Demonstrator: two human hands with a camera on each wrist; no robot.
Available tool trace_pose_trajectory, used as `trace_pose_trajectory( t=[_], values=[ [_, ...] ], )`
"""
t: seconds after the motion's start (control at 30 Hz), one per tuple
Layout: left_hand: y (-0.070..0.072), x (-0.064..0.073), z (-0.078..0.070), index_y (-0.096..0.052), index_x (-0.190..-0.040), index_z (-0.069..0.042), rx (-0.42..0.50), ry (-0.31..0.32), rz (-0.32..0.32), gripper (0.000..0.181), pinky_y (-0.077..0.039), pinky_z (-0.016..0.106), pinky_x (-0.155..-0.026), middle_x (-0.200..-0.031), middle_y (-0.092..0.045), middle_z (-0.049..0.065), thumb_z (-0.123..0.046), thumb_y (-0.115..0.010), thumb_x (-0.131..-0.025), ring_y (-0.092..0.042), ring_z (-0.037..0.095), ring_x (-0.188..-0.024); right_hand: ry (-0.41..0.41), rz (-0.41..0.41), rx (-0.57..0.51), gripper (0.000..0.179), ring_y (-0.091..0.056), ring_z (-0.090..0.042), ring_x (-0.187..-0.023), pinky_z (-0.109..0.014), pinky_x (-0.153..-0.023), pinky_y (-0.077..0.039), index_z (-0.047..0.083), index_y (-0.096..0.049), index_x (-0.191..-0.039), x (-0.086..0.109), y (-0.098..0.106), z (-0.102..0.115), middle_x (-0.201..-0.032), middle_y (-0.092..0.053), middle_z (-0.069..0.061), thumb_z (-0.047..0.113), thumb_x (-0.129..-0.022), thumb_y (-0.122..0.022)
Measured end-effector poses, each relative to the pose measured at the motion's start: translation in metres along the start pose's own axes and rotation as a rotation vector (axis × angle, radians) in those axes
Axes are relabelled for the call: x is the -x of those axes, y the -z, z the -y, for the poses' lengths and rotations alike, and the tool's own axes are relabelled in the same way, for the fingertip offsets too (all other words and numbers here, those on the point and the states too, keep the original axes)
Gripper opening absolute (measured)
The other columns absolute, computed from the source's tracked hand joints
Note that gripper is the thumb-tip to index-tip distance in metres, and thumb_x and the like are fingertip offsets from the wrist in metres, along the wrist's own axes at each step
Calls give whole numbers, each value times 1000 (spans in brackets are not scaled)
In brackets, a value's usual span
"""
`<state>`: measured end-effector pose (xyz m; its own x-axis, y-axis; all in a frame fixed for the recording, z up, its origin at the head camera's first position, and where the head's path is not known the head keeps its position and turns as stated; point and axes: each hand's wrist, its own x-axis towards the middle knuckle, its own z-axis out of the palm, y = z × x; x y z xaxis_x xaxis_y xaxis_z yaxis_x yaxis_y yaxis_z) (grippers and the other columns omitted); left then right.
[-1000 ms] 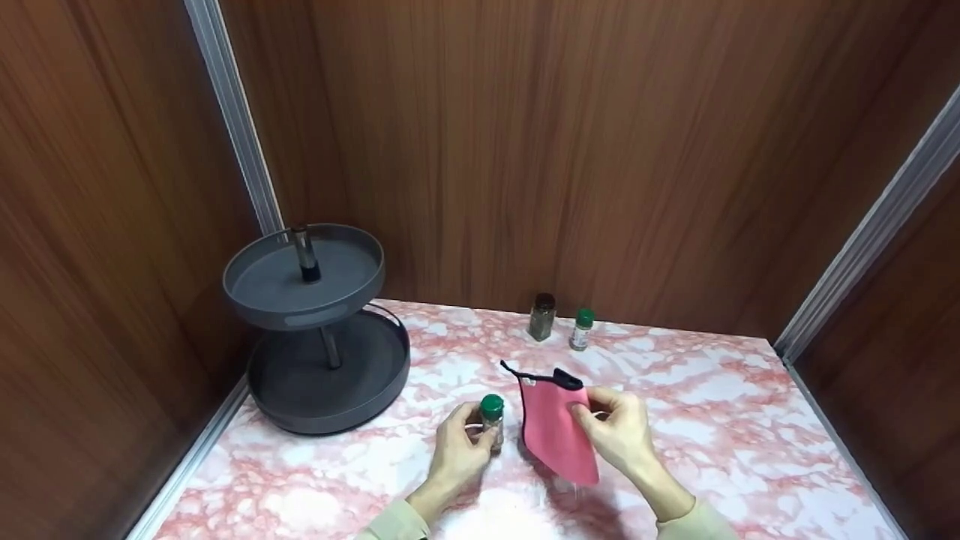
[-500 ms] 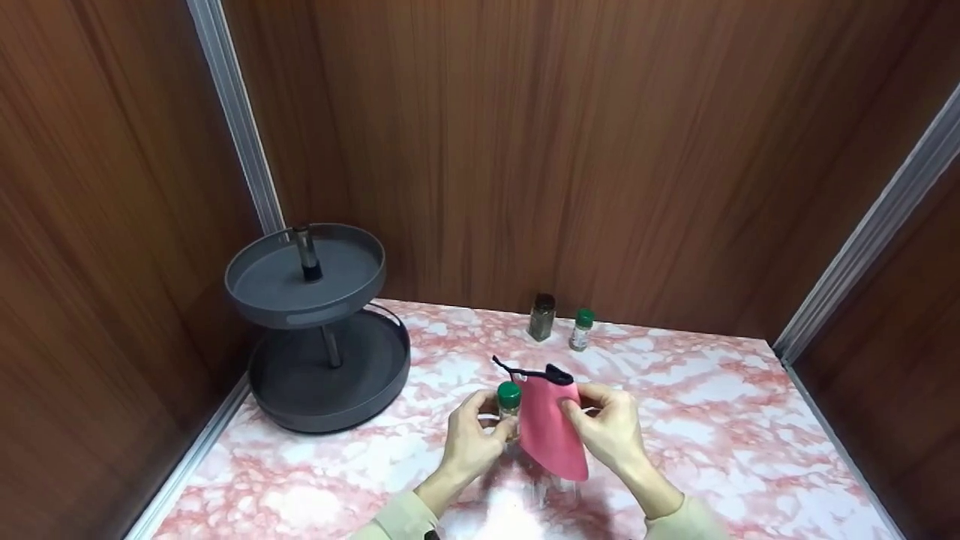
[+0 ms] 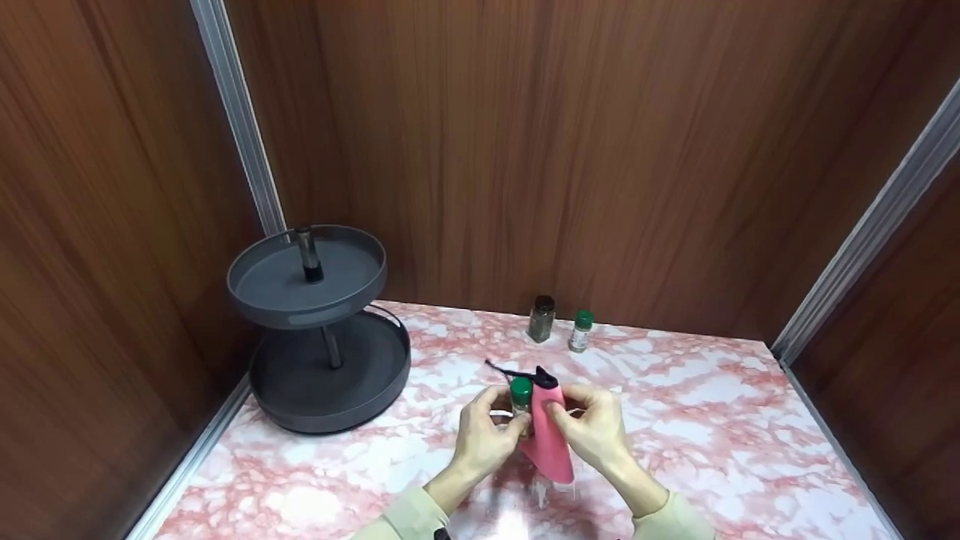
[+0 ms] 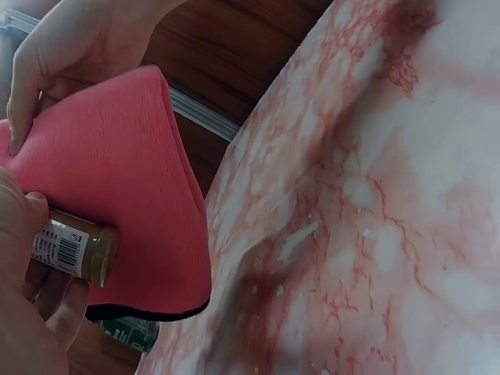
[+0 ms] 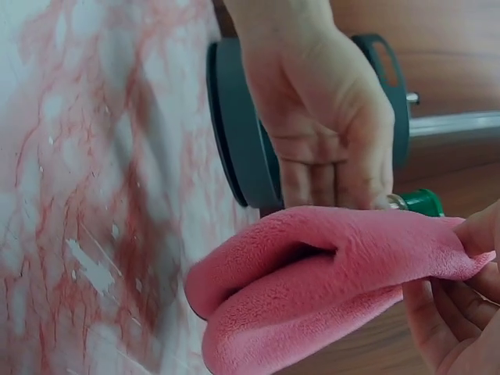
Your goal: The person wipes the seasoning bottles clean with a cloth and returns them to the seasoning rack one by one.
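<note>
Jar (image 3: 520, 391), green-capped, is pinched in the left hand (image 3: 482, 437); pink cloth (image 3: 553, 444), pinched by the right hand (image 3: 598, 426), is now held folded against its side, between the hands, so contact is judged made for handling both together. Against the earlier frame, the gap between hands is narrowed and the cloth is bent slimmer.

With the hands as centre, the marbled tabletop (image 3: 720, 442) leaves broad passage from two to four o'clock. At ten, the two-tier tray (image 3: 322, 318) blocks the way. The dark-lidded jar (image 3: 541, 322) at twelve and the smaller bottle (image 3: 580, 334) at one leave a narrow gap before the wood-grain back wall (image 3: 555, 165). Between left hand (image 3: 482, 439) and right hand (image 3: 598, 429), pink cloth (image 3: 552, 442) and green-capped spice jar (image 3: 520, 388) fill the space.
</note>
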<state>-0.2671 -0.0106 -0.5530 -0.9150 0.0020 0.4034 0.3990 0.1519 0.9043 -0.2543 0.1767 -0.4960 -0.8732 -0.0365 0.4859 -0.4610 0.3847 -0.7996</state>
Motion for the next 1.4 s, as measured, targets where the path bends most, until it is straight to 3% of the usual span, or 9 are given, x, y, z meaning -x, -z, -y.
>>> trace_pose_trajectory(
  t=[0.27, 0.6, 0.8, 1.07, 1.23, 1.4],
  values=[
    [-1, -3, -5, -78, -120, -5, 45, -16, -17, 32, -69, 28, -87, -110, -82, 14, -3, -87, -90, -81, 20, -99, 6, 42, 31, 21, -73, -1, -72, -20, -65, -63, 9, -89, -94, 3, 0, -6, -84, -85, -12, -8, -87, -79],
    [2, -12, -13, -77, -118, -5, 74, -53, -46, 28, -69, 28, -88, -112, -82, 14, -7, -88, -92, -82, 23, -100, -55, 109, 83, 21, -77, -3, -75, -23, -70, -65, 9, -90, -99, 9, 0, -16, -86, -86, -10, -6, -87, -80],
    [0, -12, -13, -76, -119, -4, 74, -39, -39, 29, -69, 27, -87, -112, -82, 14, -8, -88, -93, -81, 22, -100, -54, 77, 86, 22, -76, -2, -75, -20, -69, -63, 10, -90, -101, 10, 0, -14, -89, -87, -10, -5, -87, -81],
    [-6, -7, -9, -77, -123, -6, 44, -33, -21, 31, -69, 30, -87, -112, -82, 13, -5, -86, -93, -81, 22, -99, 22, 0, 5, 20, -72, 0, -71, -16, -64, -61, 6, -89, -98, 4, 3, -3, -88, -86, -15, -10, -87, -81],
    [-10, -5, -8, -77, -124, -6, 50, -28, -17, 33, -68, 27, -86, -112, -82, 13, -2, -84, -92, -81, 21, -99, 27, -9, -17, 20, -74, -2, -70, -16, -63, -62, 6, -89, -97, 2, 5, -1, -88, -86, -15, -10, -88, -81],
    [-10, -6, -10, -77, -122, -5, 39, -27, -17, 31, -70, 32, -88, -112, -82, 14, -1, -84, -92, -81, 22, -99, 47, 5, -23, 22, -72, -1, -70, -17, -62, -62, 7, -88, -95, 1, 6, -3, -86, -85, -15, -12, -87, -80]
  ],
)
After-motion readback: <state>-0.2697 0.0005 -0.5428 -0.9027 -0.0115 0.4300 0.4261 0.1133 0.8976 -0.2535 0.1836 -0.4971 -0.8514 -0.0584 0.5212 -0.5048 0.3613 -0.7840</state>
